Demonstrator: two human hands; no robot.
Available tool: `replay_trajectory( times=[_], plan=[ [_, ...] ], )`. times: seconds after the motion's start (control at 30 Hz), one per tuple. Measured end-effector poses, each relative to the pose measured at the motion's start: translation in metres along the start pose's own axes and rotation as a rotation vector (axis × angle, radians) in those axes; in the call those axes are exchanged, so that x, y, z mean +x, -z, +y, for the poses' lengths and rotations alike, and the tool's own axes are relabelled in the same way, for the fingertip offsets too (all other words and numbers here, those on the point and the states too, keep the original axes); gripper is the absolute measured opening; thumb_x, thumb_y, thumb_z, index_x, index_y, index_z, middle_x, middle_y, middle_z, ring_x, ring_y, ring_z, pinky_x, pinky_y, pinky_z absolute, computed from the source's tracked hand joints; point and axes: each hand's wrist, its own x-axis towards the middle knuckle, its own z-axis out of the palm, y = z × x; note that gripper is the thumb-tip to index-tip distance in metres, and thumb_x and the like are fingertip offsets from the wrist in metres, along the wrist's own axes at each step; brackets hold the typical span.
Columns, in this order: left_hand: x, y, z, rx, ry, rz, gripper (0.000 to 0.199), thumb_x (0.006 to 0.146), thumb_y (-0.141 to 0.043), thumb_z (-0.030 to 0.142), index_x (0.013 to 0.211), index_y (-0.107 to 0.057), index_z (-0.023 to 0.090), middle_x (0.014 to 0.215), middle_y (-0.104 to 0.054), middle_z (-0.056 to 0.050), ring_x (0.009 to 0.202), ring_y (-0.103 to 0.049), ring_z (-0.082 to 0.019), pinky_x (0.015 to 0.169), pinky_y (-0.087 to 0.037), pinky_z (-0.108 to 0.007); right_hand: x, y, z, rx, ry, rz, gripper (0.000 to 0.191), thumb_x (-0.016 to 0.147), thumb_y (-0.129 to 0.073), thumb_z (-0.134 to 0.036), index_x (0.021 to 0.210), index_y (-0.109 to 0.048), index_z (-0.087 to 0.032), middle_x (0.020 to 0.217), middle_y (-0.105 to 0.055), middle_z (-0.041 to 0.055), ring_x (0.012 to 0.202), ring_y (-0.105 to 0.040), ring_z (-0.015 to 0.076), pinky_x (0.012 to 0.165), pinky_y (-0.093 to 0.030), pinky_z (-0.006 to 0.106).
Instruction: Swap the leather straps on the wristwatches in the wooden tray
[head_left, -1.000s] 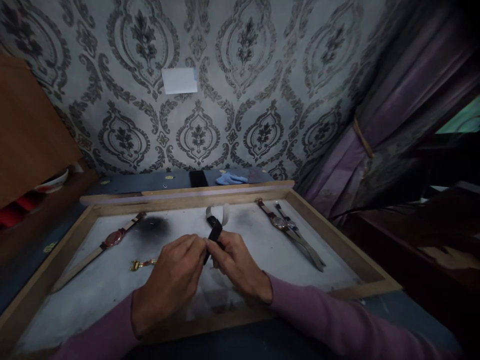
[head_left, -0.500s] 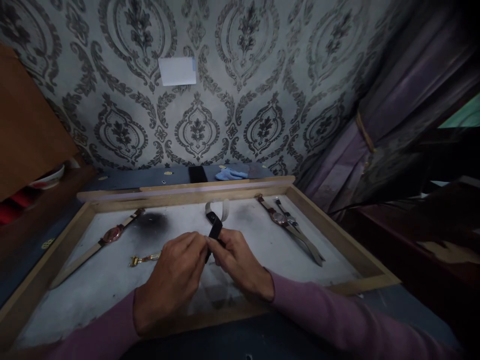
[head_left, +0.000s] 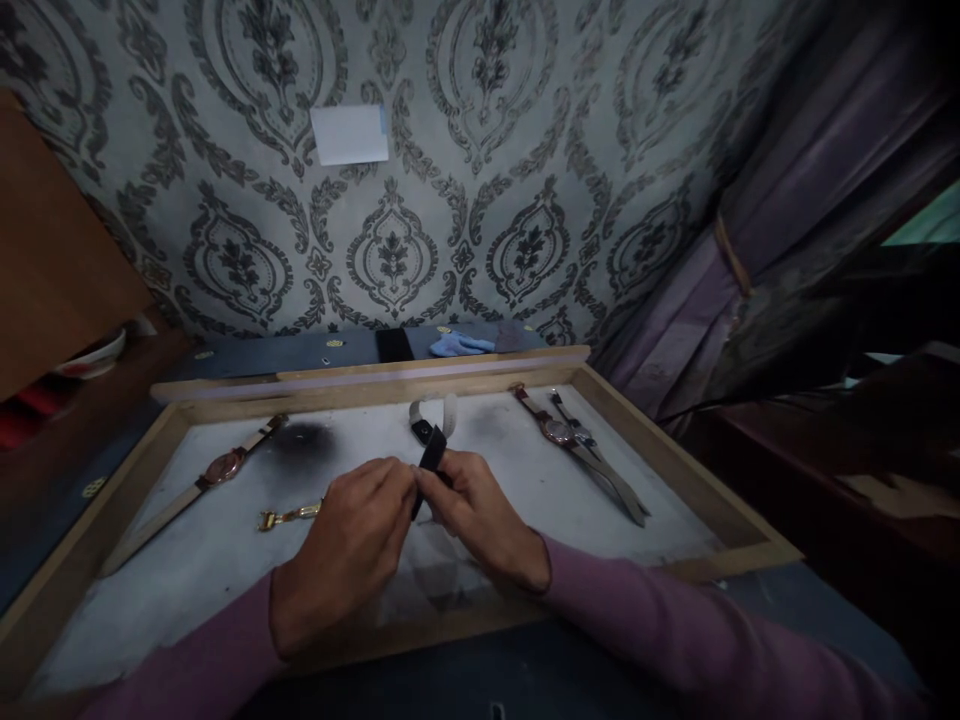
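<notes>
Both hands meet over the framed white board. Between them is a black watch strap, held up at a slant. Its far end curls into a loop with a pale inner side. My left hand is closed, its fingertips pinching at the strap's near part. My right hand grips the strap from the other side, thumb against the left fingertips. Any small item between the fingertips is hidden. Just left of my left hand lies a gold-coloured watch, partly covered by that hand.
A brown-strapped watch lies on the left; two watches, one brown, lie on the right. A raised wooden frame borders the white board. Behind it are a black flat object and a blue cloth.
Both hands keep their hold on the strap, with only a slight shift. The strap's upper part is tilted a little differently. The view has moved slightly.
</notes>
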Motion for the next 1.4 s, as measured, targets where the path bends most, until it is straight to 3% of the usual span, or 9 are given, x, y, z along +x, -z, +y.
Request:
replay_trajectory(
  times=[0.2, 0.4, 0.67, 0.83, 0.97, 1.1, 1.4],
  plan=[
    [0.006, 0.009, -0.006, -0.237, 0.241, -0.106, 0.023, 0.092, -0.046, 0.017, 0.069, -0.047, 0.018, 0.064, -0.05, 0.004, 0.058, -0.046, -0.011, 0.055, -0.032, -0.024, 0.003, 0.004, 0.001, 0.028, -0.025, 0.0, 0.038, 0.088, -0.051, -0.043, 0.06, -0.046, -0.018, 0.044, -0.043, -0.0051, 0.039, -0.038, 0.007, 0.04, -0.029, 0.019],
    [0.012, 0.014, -0.01, -0.38, 0.349, -0.197, 0.017, 0.089, -0.05, 0.021, 0.073, -0.054, 0.017, 0.064, -0.054, 0.004, 0.059, -0.048, -0.012, 0.055, -0.034, -0.023, 0.004, 0.007, 0.005, 0.043, -0.023, -0.008, 0.037, 0.088, -0.052, -0.042, 0.062, -0.048, -0.017, 0.044, -0.043, -0.0057, 0.038, -0.037, 0.0065, 0.039, -0.029, 0.019],
    [0.01, 0.009, -0.001, -0.082, 0.22, -0.118, 0.018, 0.086, -0.047, 0.013, 0.07, -0.051, 0.017, 0.064, -0.053, 0.003, 0.057, -0.047, -0.012, 0.055, -0.031, -0.025, 0.005, 0.006, 0.001, 0.044, -0.029, -0.02, 0.032, 0.088, -0.052, -0.038, 0.065, -0.052, -0.016, 0.045, -0.044, -0.0053, 0.04, -0.04, 0.0074, 0.041, -0.032, 0.019],
    [0.008, 0.007, 0.0, -0.04, 0.202, -0.11, 0.018, 0.087, -0.047, 0.014, 0.07, -0.051, 0.018, 0.065, -0.054, 0.002, 0.059, -0.049, -0.013, 0.054, -0.033, -0.025, 0.004, 0.005, 0.002, 0.036, -0.049, -0.018, 0.031, 0.089, -0.051, -0.035, 0.064, -0.052, -0.016, 0.046, -0.045, -0.0048, 0.04, -0.04, 0.0072, 0.041, -0.031, 0.019],
    [0.009, 0.009, -0.004, -0.17, 0.258, -0.104, 0.022, 0.089, -0.046, 0.017, 0.069, -0.055, 0.017, 0.063, -0.054, 0.002, 0.057, -0.049, -0.013, 0.055, -0.034, -0.025, 0.005, 0.005, 0.004, 0.044, -0.05, -0.012, 0.032, 0.088, -0.053, -0.038, 0.064, -0.049, -0.017, 0.046, -0.045, -0.0054, 0.039, -0.041, 0.0071, 0.039, -0.031, 0.019],
    [0.01, 0.009, -0.012, -0.433, 0.377, -0.148, 0.019, 0.086, -0.051, 0.021, 0.07, -0.061, 0.017, 0.063, -0.058, 0.001, 0.06, -0.051, -0.013, 0.057, -0.037, -0.024, 0.006, 0.004, 0.005, 0.094, -0.027, -0.014, 0.026, 0.087, -0.055, -0.039, 0.074, -0.053, -0.016, 0.05, -0.047, -0.0064, 0.038, -0.041, 0.0061, 0.037, -0.031, 0.018],
    [0.01, 0.007, -0.029, -0.701, 0.503, -0.213, 0.015, 0.081, -0.057, 0.025, 0.07, -0.062, 0.015, 0.065, -0.059, 0.0, 0.064, -0.053, -0.014, 0.061, -0.04, -0.026, 0.011, 0.012, 0.002, 0.063, -0.155, -0.162, 0.035, 0.087, -0.054, -0.044, 0.068, -0.056, -0.014, 0.045, -0.051, -0.0043, 0.034, -0.043, 0.0065, 0.036, -0.032, 0.017]
  ],
)
